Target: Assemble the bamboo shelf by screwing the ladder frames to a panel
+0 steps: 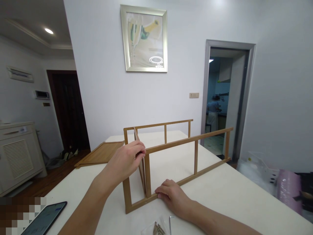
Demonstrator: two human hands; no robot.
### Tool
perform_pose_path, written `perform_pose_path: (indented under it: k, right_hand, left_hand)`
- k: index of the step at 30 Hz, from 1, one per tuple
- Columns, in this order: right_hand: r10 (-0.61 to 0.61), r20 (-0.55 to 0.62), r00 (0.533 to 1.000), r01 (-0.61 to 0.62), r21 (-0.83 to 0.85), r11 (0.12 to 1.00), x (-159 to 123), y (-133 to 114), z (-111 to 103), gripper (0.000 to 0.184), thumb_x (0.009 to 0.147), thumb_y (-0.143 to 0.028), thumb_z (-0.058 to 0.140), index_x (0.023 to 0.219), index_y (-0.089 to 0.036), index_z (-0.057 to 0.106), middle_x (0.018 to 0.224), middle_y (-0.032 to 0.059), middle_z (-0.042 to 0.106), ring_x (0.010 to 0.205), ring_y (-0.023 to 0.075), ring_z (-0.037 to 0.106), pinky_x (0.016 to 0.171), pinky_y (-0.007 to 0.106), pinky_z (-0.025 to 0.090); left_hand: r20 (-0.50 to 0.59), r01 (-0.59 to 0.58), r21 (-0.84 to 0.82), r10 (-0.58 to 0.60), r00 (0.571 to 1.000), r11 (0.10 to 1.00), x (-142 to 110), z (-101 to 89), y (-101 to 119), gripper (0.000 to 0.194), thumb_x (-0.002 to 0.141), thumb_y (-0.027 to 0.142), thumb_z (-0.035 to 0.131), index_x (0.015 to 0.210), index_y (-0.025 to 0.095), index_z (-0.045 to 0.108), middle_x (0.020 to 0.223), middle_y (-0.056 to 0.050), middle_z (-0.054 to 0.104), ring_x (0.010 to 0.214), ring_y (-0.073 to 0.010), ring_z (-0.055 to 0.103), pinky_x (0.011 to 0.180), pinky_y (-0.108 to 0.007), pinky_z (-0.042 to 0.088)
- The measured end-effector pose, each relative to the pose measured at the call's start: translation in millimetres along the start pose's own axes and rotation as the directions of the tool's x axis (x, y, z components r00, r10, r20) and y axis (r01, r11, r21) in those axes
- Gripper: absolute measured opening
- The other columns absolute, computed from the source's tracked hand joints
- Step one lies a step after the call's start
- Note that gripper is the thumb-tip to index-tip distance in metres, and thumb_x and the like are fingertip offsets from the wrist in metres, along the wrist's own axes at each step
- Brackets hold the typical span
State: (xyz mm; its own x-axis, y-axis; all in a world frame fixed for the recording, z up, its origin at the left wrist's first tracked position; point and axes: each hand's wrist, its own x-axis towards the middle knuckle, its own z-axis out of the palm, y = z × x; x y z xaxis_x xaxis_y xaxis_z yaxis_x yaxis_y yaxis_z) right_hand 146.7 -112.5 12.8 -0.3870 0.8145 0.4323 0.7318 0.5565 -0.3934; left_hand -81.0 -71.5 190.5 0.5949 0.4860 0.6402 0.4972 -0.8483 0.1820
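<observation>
A light wooden frame of thin rails stands upright on the white table, made of two long ladder-like sides joined at the left end. My left hand is closed round the top of the frame at its left corner. Lower down, my right hand rests on the table with its fingers curled against the bottom rail of the near side. In front of my right hand lie a clear bag of screws and a metal hex key.
A flat wooden panel lies at the table's far left edge. A phone lies near the front left. Clear plastic wrapping and a pink roll sit at the right. A person stands beyond the open doorway.
</observation>
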Motion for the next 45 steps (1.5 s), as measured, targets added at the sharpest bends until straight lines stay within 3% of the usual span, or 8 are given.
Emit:
perform_pose_path:
  k: [11, 23, 36, 45]
  right_hand:
    - [-0.015, -0.010, 1.000, 0.015, -0.011, 1.000, 0.4, 1.2, 0.9, 0.020, 0.094, -0.022, 0.051, 0.103, -0.023, 0.070, 0.091, 0.0053, 0.068, 0.087, 0.0175, 0.058, 0.079, 0.030, 0.042]
    - [-0.024, -0.040, 0.999, 0.023, -0.009, 1.000, -0.7, 1.4, 1.2, 0.019, 0.093, -0.021, 0.053, 0.101, -0.024, 0.070, 0.090, 0.0046, 0.070, 0.086, 0.0177, 0.057, 0.080, 0.031, 0.040]
    - [0.001, 0.002, 1.000, -0.001, -0.004, 1.000, 0.7, 0.5, 0.4, 0.020, 0.094, -0.021, 0.051, 0.102, -0.023, 0.070, 0.090, 0.0049, 0.068, 0.087, 0.0178, 0.058, 0.079, 0.029, 0.042]
    - [0.009, 0.004, 1.000, -0.009, 0.001, 1.000, -0.2, -0.8, -1.1, 0.020, 0.094, -0.021, 0.052, 0.102, -0.024, 0.070, 0.091, 0.0048, 0.068, 0.088, 0.0179, 0.058, 0.080, 0.029, 0.043]
  left_hand:
    - [-0.008, -0.053, 0.015, 0.053, 0.999, 0.999, -0.4, 1.6, -4.1, 0.025, 0.090, 0.013, 0.045, 0.087, 0.021, 0.068, 0.100, -0.004, 0.069, 0.082, -0.0161, 0.065, 0.080, -0.029, 0.053]
    - [-0.008, -0.041, 0.023, 0.041, 0.999, 0.999, -0.2, 0.6, -1.3, 0.023, 0.091, 0.014, 0.045, 0.086, 0.021, 0.067, 0.099, -0.003, 0.068, 0.081, -0.0159, 0.064, 0.078, -0.029, 0.052]
    - [0.025, -0.028, 0.025, 0.027, 0.999, 0.999, -0.4, 1.6, -2.6, 0.025, 0.091, 0.013, 0.044, 0.088, 0.021, 0.068, 0.101, -0.002, 0.067, 0.081, -0.0148, 0.065, 0.079, -0.028, 0.051]
    - [0.035, 0.011, -0.092, -0.007, 0.999, 0.996, 0.0, -5.1, -1.8, 0.029, 0.093, 0.015, 0.040, 0.096, 0.024, 0.068, 0.099, -0.002, 0.068, 0.088, -0.0158, 0.064, 0.081, -0.028, 0.050]
